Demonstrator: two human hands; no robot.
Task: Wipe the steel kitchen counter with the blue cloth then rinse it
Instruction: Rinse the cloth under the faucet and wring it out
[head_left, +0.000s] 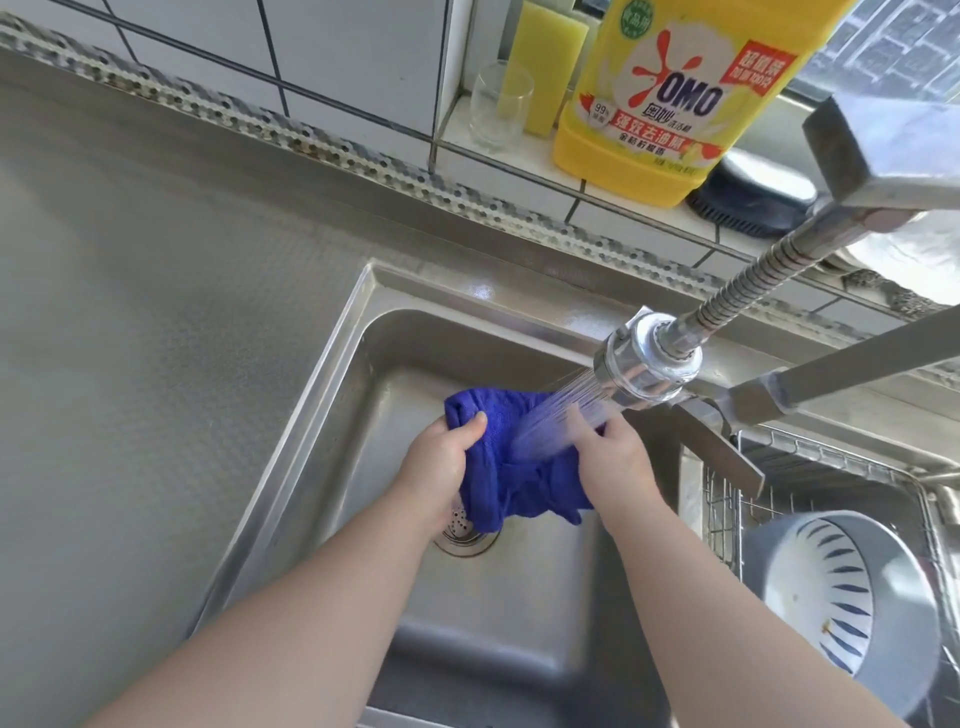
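While the steel counter (156, 312) stretches away on my left, the sink basin (519, 597) lies below me with water spraying from the faucet head (647, 364). I hold the blue cloth (519, 467) bunched over the basin, above the drain (465, 530), the spray striking it. My left hand (441, 462) grips its left edge, thumb curled over the fabric; my right hand (618, 457) grips the right side. On the tiled ledge (519, 171) stand a yellow detergent bottle (660, 98), a sponge (550, 62) and a glass (498, 106). A striped bowl (841, 597) sits in the right-hand rack (722, 519).
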